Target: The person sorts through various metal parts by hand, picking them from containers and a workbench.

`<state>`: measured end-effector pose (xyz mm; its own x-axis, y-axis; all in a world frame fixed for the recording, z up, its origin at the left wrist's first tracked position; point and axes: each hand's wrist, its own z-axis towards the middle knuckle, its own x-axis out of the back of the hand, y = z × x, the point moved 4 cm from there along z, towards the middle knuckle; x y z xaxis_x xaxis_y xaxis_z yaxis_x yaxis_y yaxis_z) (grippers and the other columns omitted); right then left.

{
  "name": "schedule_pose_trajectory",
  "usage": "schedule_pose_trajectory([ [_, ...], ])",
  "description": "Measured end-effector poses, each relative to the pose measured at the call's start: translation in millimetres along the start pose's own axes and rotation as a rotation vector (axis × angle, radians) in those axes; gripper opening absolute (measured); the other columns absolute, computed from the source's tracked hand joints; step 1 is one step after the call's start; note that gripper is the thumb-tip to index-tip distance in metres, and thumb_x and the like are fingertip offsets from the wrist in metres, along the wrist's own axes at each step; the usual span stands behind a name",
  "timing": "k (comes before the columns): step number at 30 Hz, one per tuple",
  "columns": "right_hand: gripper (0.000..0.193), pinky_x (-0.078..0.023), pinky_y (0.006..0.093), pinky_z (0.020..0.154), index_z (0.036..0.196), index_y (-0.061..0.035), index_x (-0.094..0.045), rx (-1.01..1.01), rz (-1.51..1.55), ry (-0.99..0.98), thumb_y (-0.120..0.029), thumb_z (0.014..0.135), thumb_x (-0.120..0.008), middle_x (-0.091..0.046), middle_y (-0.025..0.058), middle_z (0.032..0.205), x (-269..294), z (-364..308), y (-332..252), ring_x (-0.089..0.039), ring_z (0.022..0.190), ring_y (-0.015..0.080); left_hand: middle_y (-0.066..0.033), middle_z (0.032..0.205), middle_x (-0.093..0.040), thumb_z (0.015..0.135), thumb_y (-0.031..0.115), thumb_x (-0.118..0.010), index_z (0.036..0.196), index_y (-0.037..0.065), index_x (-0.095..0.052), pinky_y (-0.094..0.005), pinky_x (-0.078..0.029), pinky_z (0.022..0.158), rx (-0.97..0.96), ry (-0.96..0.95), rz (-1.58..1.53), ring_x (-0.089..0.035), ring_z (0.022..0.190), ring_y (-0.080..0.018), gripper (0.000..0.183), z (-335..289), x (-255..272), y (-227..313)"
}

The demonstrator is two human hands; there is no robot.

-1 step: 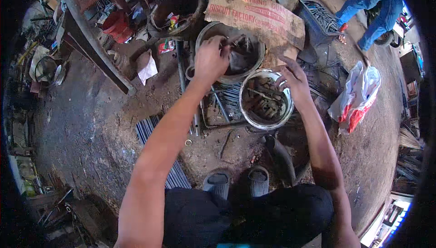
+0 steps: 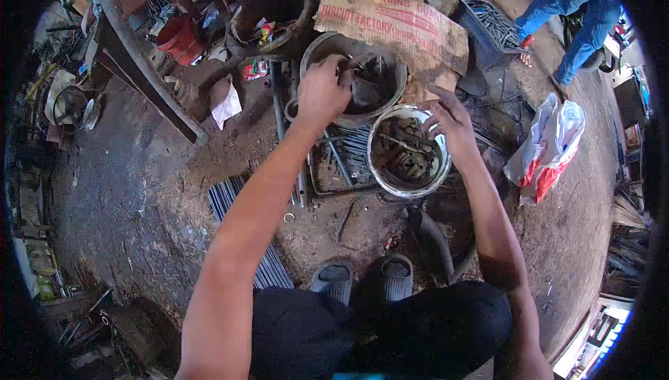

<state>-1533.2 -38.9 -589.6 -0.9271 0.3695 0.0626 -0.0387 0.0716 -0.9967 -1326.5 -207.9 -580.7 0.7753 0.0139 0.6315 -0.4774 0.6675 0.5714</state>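
My left hand (image 2: 325, 91) is over the near left rim of a round grey tub (image 2: 398, 94), its fingers bent together. Whatever lies between those fingertips is hidden. Dark metal pieces (image 2: 369, 87) sit inside this tub. My right hand (image 2: 451, 122) hovers at the right rim of a smaller white bucket (image 2: 375, 171), fingers bent but spread, with nothing visible in them. Rusty, dirty metal bits (image 2: 410, 146) fill the bottom of the white bucket. A torn cardboard sheet (image 2: 390, 21) leans over the tub's far right side.
Metal rods (image 2: 275, 268) lie left of my sandals (image 2: 333, 279). A tray of thin rods (image 2: 348, 153) sits by the bucket; a curved pipe (image 2: 428, 241) is nearer. To the right are a plastic bag (image 2: 547, 150) and crate (image 2: 491, 32); another person's legs (image 2: 578, 21) stand beyond.
The dark shape at my left fingertips no longer reaches out over the tub. The other person's foot shows slightly lower at the right. My right hand stays nearly still.
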Motion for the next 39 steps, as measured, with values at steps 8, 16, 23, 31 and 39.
schedule_pose_trajectory([
  [8, 0.035, -0.048, 0.0261, 0.058, 0.135, -0.0044, -0.048, -0.046, -0.143, -0.009, -0.007, 0.1, -0.048, -0.066, 0.0077, 0.102, -6, 3, 26, -0.06, 0.068, 0.012, -0.0242, 0.096, -0.066, 0.083, 0.005, -0.059, 0.105, 0.001, -0.062, -0.0477, -0.05, 0.085, -0.017, -0.137, -0.003, -0.063, 0.092, -0.0427, 0.023, -16, -20, -13],
  [16, 0.019, -0.052, 0.0406, 0.068, 0.107, -0.004, -0.066, 0.147, -0.636, 0.023, -0.009, 0.091, -0.057, -0.069, 0.0188, 0.094, -1, 5, 61, -0.068, 0.074, 0.0312, -0.0211, 0.104, -0.065, 0.081, 0.002, -0.057, 0.103, 0.001, -0.062, -0.044, -0.049, 0.092, -0.2, -0.21, -0.138, -0.061, 0.101, -0.0385, 0.022, -34, -38, 30],
  [23, 0.025, -0.053, 0.0468, 0.07, 0.096, -0.0005, -0.067, 0.281, -1.393, -0.122, -0.014, 0.076, -0.062, -0.067, 0.0186, 0.087, -26, -22, 84, -0.067, 0.081, 0.0347, -0.0212, 0.104, -0.064, 0.082, 0.004, -0.058, 0.105, 0.001, -0.061, -0.0452, -0.049, 0.091, -0.231, -0.294, -0.132, -0.061, 0.101, -0.0387, 0.023, -45, -45, 30],
  [31, 0.023, -0.052, 0.0472, 0.074, 0.095, -0.0002, -0.067, 0.274, -1.491, -0.161, -0.015, 0.078, -0.063, -0.067, 0.0189, 0.088, -23, -11, 113, -0.067, 0.083, 0.0345, -0.0202, 0.101, -0.065, 0.082, 0.007, -0.061, 0.104, 0.0, -0.062, -0.0447, -0.049, 0.09, -0.154, -0.325, -0.112, -0.061, 0.098, -0.0379, 0.023, -46, -37, 27],
  [39, 0.022, -0.051, 0.0459, 0.074, 0.099, 0.0017, -0.067, 0.12, -0.889, 0.101, -0.015, 0.085, -0.063, -0.066, 0.0251, 0.086, 12, 9, 42, -0.066, 0.084, 0.0403, -0.0207, 0.097, -0.066, 0.082, 0.007, -0.061, 0.102, 0.0, -0.063, -0.0433, -0.05, 0.087, -0.157, -0.281, -0.173, -0.063, 0.094, -0.0385, 0.021, -40, -35, 30],
])
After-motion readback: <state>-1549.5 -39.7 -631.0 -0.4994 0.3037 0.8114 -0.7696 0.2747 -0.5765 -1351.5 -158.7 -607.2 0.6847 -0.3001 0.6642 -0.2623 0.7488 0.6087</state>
